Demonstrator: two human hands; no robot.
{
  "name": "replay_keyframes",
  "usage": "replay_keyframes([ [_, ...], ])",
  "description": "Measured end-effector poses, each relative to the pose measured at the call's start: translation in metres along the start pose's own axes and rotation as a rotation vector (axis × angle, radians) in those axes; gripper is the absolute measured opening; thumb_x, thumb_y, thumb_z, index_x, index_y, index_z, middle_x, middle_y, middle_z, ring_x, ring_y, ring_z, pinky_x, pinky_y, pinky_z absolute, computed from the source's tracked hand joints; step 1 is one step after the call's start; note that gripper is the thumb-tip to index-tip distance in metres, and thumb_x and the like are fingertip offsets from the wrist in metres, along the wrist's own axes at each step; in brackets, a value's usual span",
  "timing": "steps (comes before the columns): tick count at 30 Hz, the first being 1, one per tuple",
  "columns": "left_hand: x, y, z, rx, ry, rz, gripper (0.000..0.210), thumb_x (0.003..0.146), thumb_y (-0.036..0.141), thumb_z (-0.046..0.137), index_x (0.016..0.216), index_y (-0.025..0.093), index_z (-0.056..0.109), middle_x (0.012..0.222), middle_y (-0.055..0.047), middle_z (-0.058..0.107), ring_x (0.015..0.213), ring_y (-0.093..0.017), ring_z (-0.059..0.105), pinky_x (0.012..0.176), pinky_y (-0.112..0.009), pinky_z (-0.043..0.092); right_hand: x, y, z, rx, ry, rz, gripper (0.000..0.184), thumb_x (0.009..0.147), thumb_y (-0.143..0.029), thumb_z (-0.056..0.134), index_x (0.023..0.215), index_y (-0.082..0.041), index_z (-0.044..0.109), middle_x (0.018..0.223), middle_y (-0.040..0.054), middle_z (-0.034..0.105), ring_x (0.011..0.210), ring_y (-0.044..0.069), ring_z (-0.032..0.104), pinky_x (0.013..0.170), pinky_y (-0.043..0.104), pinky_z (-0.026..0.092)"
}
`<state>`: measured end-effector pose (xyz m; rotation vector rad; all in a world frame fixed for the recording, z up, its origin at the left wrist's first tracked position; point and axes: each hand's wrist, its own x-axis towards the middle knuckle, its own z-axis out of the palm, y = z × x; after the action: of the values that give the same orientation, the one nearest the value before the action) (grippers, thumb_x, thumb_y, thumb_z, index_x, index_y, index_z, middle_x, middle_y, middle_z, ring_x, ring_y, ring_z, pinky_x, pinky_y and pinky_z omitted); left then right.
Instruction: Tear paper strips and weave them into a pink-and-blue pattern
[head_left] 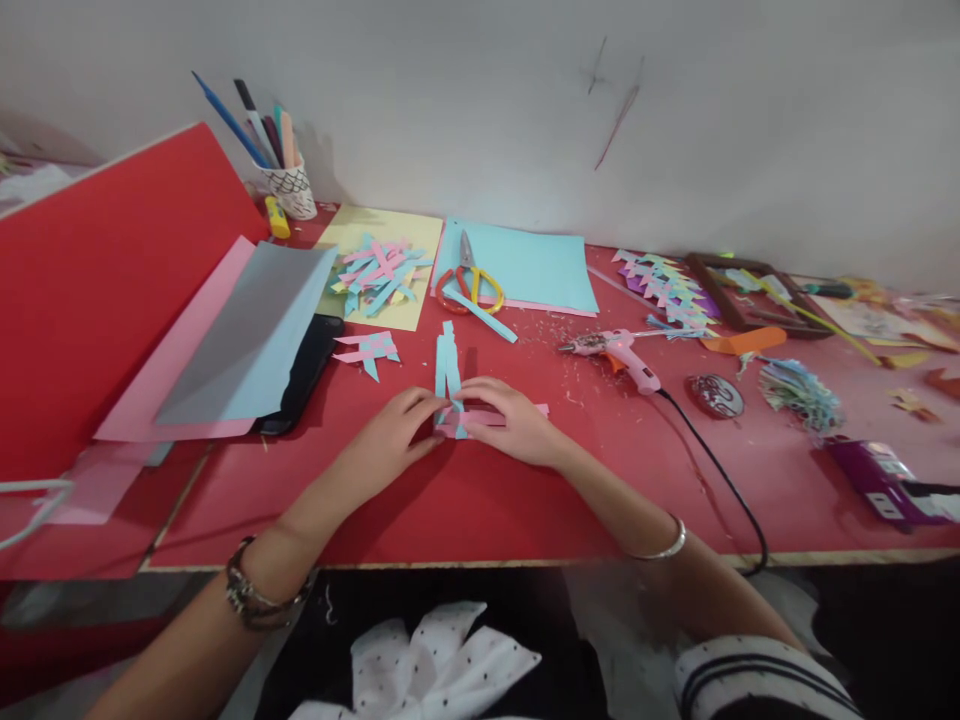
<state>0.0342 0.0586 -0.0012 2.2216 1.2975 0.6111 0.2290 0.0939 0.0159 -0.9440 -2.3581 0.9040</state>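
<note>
Light blue paper strips (448, 365) stand away from me on the red table, crossed at their near end by pink paper strips (495, 416) that run off to the right. At the left edge of the crossing, my left hand (411, 425) has thumb and fingers closed on the strips. My right hand (504, 420) grips them from the right, fingertips at the crossing and thumb low on the pink strip. Its fingers partly cover the weave. Just beyond my left hand lies a small woven pink and blue paper piece (373, 348) with pointed tails.
Scissors (469, 275) rest on blue paper sheets (540, 265), beside a pile of folded strips (382, 270). At right are a pink glue gun (615, 352) with a black cord and a woven paper chain (664, 285). Paper sheets (247, 340) overlap a black phone-like object (307, 375) at left.
</note>
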Motion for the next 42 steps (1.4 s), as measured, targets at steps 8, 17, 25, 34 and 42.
replay_keyframes([
  [8,0.0,-0.004,0.003,0.009,0.041,0.059,0.022,0.084,0.026,0.044,0.098,0.016,0.056,0.101,-0.008,0.053,0.095,-0.02,0.055,0.084,-0.036,0.046,0.024,0.017,0.005,-0.021,0.021,0.013,0.026,0.079,-0.017,0.047,0.101,-0.016,0.06,0.11,0.0087,0.058,0.104,0.016,0.053,0.091,0.035,0.041],
  [17,-0.001,0.0,0.002,0.081,0.041,0.085,0.024,0.087,0.029,0.04,0.099,0.019,0.057,0.098,-0.007,0.054,0.091,-0.018,0.056,0.078,-0.033,0.049,0.019,0.02,0.008,-0.313,0.01,-0.017,0.032,0.078,-0.02,0.048,0.109,-0.018,0.058,0.119,0.011,0.049,0.108,0.023,0.044,0.094,0.044,0.036],
  [25,-0.002,0.003,0.001,0.266,0.005,0.098,0.026,0.088,0.027,0.038,0.096,0.019,0.061,0.099,-0.009,0.054,0.09,-0.02,0.056,0.075,-0.035,0.05,0.02,0.018,0.004,-0.175,0.22,0.049,0.014,0.075,-0.017,0.048,0.085,-0.017,0.057,0.092,0.0075,0.058,0.084,0.017,0.054,0.078,0.034,0.046],
  [34,-0.001,0.0,0.001,0.131,0.009,0.075,0.027,0.088,0.028,0.037,0.104,0.018,0.056,0.1,-0.009,0.054,0.093,-0.019,0.056,0.082,-0.035,0.048,0.012,0.008,-0.004,0.043,0.343,0.159,0.011,0.076,-0.023,0.05,0.069,-0.018,0.058,0.068,0.001,0.063,0.06,0.011,0.058,0.059,0.024,0.047],
  [42,-0.001,-0.003,0.002,0.073,-0.007,0.025,0.027,0.087,0.031,0.038,0.102,0.016,0.055,0.102,-0.01,0.054,0.097,-0.02,0.055,0.086,-0.035,0.045,0.008,0.006,-0.01,-0.093,0.327,0.09,0.01,0.074,-0.016,0.043,0.071,-0.018,0.053,0.07,0.0026,0.062,0.065,0.012,0.058,0.062,0.024,0.046],
])
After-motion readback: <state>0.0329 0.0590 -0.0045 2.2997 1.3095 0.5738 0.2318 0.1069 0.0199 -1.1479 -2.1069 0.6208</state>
